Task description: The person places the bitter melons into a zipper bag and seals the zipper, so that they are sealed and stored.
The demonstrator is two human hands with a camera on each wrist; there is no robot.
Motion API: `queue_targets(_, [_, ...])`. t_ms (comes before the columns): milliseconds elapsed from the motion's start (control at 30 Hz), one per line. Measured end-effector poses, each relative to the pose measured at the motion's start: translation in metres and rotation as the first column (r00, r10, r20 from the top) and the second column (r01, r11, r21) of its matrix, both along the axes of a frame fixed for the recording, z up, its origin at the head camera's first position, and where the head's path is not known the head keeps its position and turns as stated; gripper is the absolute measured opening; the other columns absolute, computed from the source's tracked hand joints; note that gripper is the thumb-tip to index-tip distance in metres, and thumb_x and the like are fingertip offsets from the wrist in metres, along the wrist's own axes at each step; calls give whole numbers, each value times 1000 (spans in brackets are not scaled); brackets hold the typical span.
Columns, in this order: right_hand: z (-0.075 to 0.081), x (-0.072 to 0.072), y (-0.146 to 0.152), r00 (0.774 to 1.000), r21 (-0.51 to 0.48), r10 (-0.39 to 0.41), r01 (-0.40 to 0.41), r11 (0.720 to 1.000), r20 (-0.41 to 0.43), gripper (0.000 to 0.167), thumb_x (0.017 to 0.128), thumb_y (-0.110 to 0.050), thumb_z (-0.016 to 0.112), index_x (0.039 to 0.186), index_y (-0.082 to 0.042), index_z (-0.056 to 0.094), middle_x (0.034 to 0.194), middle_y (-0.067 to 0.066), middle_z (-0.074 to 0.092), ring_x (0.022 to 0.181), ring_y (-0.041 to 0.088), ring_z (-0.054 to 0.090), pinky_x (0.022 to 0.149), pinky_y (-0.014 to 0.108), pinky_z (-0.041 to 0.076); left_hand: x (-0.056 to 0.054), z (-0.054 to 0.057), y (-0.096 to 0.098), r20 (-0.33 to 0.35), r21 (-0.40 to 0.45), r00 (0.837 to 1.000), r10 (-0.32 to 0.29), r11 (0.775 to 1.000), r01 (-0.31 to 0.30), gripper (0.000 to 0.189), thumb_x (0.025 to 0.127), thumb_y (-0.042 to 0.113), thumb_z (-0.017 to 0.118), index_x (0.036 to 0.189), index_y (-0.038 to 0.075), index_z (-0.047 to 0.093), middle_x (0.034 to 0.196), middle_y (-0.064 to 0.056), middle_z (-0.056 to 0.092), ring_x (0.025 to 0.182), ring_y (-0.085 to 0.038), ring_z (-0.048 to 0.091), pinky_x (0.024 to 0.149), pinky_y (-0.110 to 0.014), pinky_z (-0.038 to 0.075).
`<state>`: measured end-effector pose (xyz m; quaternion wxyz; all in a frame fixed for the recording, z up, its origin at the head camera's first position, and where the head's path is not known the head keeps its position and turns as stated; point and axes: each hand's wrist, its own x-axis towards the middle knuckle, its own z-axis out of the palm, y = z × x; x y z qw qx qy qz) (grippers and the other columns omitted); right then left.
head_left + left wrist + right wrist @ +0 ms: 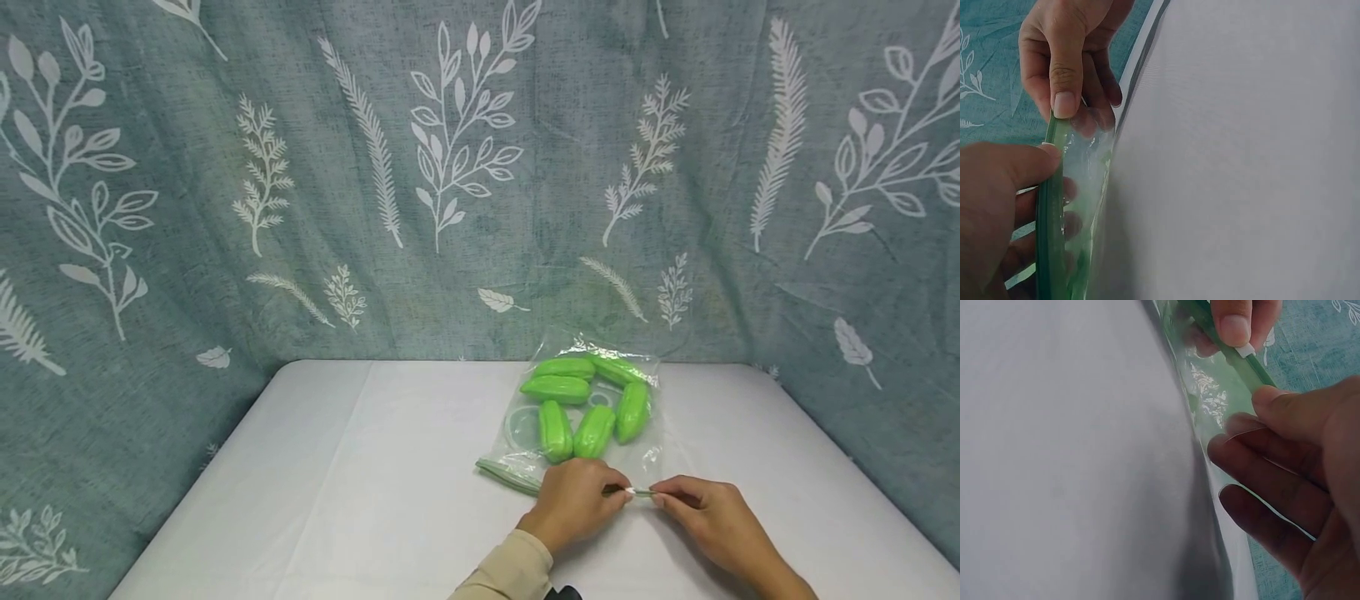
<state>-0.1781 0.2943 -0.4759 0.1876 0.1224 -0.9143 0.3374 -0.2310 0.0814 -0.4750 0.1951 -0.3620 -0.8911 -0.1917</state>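
Note:
A clear zip bag (517,450) with a green sealing strip lies on the white table, holding several bright green, elongated, tapered pieces (555,431) that look like vegetables. My left hand (577,502) pinches the bag's strip at a small white slider (1245,350) near its right end. Just beyond the slider, my right hand (708,518) pinches the end of the same strip between thumb and index finger. In the right wrist view, the other fingers (1272,481) of that hand spread below the strip. The left wrist view has the green strip (1051,206) running between both hands.
The white tabletop (375,483) extends left of the bag and in front of it. Blue-green curtains (360,208) with a white leaf print hang behind the table and along both sides. The bag's far edge lies near the table's back edge.

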Motion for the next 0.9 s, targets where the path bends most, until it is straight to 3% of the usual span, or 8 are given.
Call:
queue_targets(367, [-3, 0, -5, 999, -91, 33, -29, 995, 38, 15, 88, -11, 77, 103, -16, 79, 97, -5, 75, 87, 5, 69, 70, 20, 56, -2, 1, -1, -9, 43, 1000, -22, 999, 22, 11, 88, 38, 75, 98, 35, 79, 90, 25, 70, 83, 11, 61, 65, -10, 44])
queue_targets(567, [-4, 1, -6, 999, -67, 13, -11, 998, 32, 15, 86, -9, 78, 97, -19, 80, 97, -6, 76, 88, 2, 68, 69, 20, 56, -2, 1, 0, 16, 54, 998, -53, 997, 52, 15, 86, 37, 78, 101, 35, 80, 91, 24, 70, 83, 14, 59, 67, -8, 43])
queue_targets(900, [-1, 1, -7, 999, -6, 17, -17, 1000, -31, 16, 83, -5, 79, 94, -17, 80, 92, -6, 75, 82, 0, 66, 64, 18, 54, -2, 1, -2, 39, 62, 999, -36, 998, 33, 12, 86, 38, 78, 98, 37, 80, 86, 26, 68, 79, 14, 58, 64, -8, 42])
